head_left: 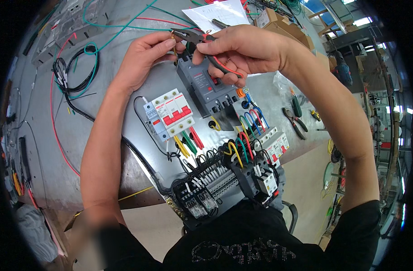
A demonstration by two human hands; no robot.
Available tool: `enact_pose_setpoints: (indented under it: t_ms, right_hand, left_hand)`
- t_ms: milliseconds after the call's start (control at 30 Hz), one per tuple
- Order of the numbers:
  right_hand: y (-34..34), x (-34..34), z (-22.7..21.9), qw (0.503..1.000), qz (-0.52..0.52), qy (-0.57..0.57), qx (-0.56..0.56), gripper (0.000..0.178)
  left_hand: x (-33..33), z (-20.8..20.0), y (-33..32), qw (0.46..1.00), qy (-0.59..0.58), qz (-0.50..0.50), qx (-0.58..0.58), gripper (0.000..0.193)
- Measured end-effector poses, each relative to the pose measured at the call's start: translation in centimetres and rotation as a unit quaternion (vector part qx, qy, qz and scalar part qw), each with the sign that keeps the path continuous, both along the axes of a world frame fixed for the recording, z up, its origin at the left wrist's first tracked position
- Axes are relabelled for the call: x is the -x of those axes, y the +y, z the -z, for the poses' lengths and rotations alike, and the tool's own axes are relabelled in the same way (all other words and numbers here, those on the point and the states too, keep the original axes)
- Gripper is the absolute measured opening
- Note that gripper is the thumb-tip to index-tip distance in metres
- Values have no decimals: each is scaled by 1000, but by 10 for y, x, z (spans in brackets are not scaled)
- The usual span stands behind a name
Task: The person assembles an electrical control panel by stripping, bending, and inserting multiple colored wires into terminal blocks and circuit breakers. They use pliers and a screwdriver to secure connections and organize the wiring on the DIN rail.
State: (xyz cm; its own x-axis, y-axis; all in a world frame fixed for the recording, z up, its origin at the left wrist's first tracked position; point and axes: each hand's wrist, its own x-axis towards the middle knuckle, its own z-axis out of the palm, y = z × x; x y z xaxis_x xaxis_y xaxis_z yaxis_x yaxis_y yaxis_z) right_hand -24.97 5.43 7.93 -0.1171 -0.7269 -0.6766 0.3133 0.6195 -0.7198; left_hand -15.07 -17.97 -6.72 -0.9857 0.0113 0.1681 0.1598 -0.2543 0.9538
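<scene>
Two hands meet at the top of the panel (139,171), which tilts off the bench edge into the lap. Going left to right: loose black cables (69,77) and a long red wire (57,131) trail over the grey bench (39,149); snag one with a forearm and it drags whatever it's tied to. Left hand (143,58) is pinched narrow, thumb and forefinger on a short yellow wire end (174,47) right at the plier tips. Risk: fingertips that close to the tips get nipped if the jaws bite off-line, or the wire slips out and the cut lands short. Below it, the white breaker with red levers (172,113) feeds yellow, green and red wires down toward the terminal block (211,185); an elbow bump could loosen those. Right hand (240,47) is wrapped around the red-handled pliers (202,43), tips pointing left over the big grey breaker (206,88). A slip there gouges the casing or drops an offcut into the wiring. Panel itself looks half-supported, so it could slide off. Spare pliers (296,121) sit near the bench edge at right, could get knocked off. Hard to tell: whether the jaws are actually closed on the wire, since the fingers cover the spot; where the yellow wire goes behind the grey breaker; the panel's lower edge is hidden by the black shirt; right side is cluttered, dark and bent by the lens.
</scene>
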Motion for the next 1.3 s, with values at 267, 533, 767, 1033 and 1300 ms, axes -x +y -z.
enact_pose_setpoints:
  t_ms: [267,533,767,1033,1300]
  right_hand:
    - [-15,-37,-17,948,-11,309,-80,29]
    - [-27,-54,-15,812,-106,545,-178,37]
    - [-24,-49,-24,818,-120,526,-199,44]
    - [101,-27,-34,823,-6,558,-108,33]
    - [193,-27,35,765,47,631,-120,27]
  left_hand:
    - [2,2,3,999,7,-35,9,29]
    - [4,3,5,999,12,-30,6,27]
    - [5,-3,-2,1000,-5,-25,13,31]
    - [1,-2,-1,999,-3,-32,9,28]
    - [-3,-1,-3,997,-32,-57,37,25]
